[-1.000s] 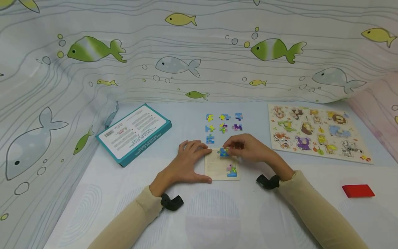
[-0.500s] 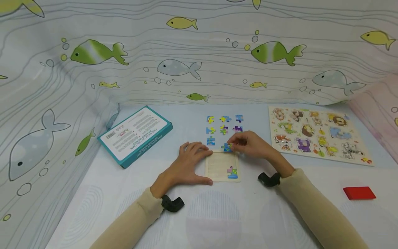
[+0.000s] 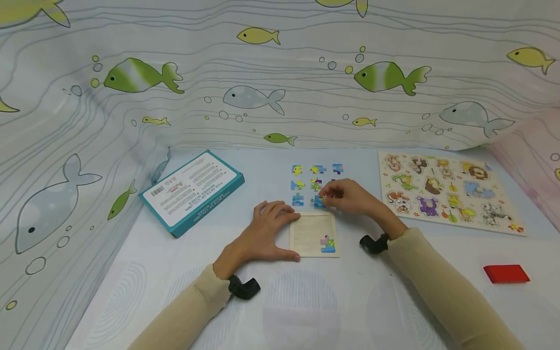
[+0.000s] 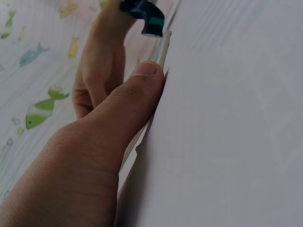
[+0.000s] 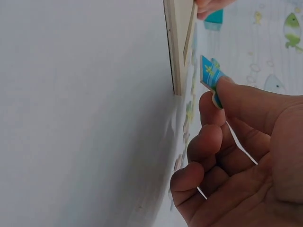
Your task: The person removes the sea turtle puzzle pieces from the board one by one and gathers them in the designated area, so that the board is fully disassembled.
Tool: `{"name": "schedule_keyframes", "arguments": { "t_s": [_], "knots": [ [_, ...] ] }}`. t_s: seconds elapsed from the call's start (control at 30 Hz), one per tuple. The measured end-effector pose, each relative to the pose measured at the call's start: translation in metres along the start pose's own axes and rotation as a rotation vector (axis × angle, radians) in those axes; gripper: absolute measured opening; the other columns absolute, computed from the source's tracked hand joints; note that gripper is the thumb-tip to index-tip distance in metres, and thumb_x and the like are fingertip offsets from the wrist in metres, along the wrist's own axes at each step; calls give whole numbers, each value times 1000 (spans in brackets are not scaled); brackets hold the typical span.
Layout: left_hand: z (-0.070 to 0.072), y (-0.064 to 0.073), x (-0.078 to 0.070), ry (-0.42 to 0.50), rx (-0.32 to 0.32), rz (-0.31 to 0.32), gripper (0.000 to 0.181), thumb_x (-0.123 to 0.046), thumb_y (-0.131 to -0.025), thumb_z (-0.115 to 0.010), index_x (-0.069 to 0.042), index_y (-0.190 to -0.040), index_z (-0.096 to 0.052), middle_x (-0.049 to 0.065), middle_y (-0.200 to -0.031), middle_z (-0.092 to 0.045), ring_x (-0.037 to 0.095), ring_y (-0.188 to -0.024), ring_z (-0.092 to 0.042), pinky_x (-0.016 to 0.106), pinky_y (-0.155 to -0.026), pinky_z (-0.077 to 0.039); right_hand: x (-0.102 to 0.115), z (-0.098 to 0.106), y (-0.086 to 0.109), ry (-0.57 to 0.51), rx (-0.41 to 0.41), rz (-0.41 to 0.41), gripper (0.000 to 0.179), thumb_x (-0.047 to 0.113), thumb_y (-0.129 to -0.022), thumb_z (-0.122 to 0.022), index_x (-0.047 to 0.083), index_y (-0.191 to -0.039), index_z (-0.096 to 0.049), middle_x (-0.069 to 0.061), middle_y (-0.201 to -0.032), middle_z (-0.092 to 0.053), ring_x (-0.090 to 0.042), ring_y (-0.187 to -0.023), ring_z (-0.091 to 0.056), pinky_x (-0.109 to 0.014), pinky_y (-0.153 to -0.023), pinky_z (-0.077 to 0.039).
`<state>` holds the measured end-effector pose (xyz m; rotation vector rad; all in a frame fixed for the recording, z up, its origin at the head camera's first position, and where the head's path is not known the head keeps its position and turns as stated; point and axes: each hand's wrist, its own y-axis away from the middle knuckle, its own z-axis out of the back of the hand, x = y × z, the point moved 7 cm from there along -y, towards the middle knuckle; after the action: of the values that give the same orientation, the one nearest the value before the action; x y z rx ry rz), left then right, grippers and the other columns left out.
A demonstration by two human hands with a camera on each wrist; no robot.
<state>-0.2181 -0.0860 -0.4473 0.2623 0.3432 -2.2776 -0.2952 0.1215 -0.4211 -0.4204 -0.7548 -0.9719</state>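
In the head view, my left hand [image 3: 269, 231] spans the left side of a small square wooden puzzle tray [image 3: 291, 238], fingers spread. Its index fingertip is at the top edge and its thumb at the bottom edge. A joined pink, green and blue puzzle section [image 3: 327, 244] lies in the tray's lower right corner. Just beyond the tray, my right hand [image 3: 347, 197] pinches a blue puzzle piece [image 5: 210, 73] with yellow-green marks between thumb and index finger. Other loose pieces [image 3: 298, 185] lie in rows behind the tray, a few partly hidden by the right hand.
A teal and white box [image 3: 192, 194] lies at an angle on the left. At the back right is an animal puzzle board [image 3: 450, 189]. A red block [image 3: 506, 274] rests at the right. A fish-printed curtain [image 3: 197, 73] rises behind the table.
The right hand has carried the blue puzzle piece away from over the tray's top edge, back toward the rows of loose pieces. The left hand stays at the tray's side.
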Motion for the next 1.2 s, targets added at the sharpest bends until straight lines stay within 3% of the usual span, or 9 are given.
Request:
{"name": "schedule_keyframes", "arguments": {
  "t_s": [0.43, 1.2],
  "knots": [
    [-1, -1, 0, -5, 9, 3, 98, -81, -70, -71, -27, -149, -50, -5, -147, -46, 20, -146, -30, 61, -119, -13, -5, -3, -8, 9, -1, -33, 16, 10, -92, -72, 9, -108, -74, -3, -87, -64, -19, -80, -54, -27, -71, -45],
    [2, 0, -2, 9, -14, -5, 97, -78, -69, -74, -24, -147, -52, -3, -146, -48, 24, -146, -32, 63, -118, -15, 0, -7, -16, 137, 5, 21, 18, 9, -92, -73, 6, -109, -75, -5, -91, -68, -16, -78, -55, -30, -73, -47]
  ]
}}
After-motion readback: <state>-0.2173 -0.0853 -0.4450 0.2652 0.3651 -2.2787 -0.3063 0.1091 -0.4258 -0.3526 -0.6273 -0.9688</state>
